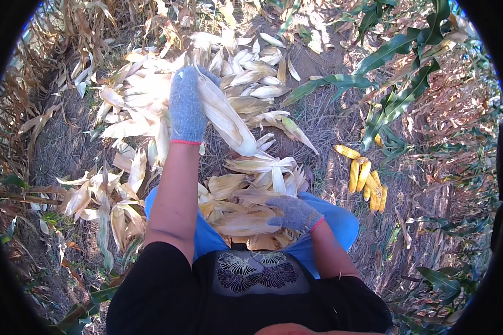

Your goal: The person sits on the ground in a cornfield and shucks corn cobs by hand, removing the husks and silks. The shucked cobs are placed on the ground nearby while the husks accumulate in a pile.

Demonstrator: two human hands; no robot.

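My left hand [188, 104], in a grey knit glove with a red cuff edge, reaches forward and grips one end of an unhusked ear of corn [230, 115]. The ear's thick pale end points down and right, towards my knees. Beyond that hand lies a heap of unhusked corn ears [144, 90]. My right hand [295, 213], gloved alike, rests near my right thigh with its fingers spread over loose corn husks [245, 222] piled between my legs. No ear shows in it.
Several bare yellow corn cobs [364, 176] lie on the ground at the right. Stripped husks [105, 188] are strewn at the left. Green corn leaves [396, 100] hang in from the upper right, and dry corn stalks [75, 25] stand at the upper left.
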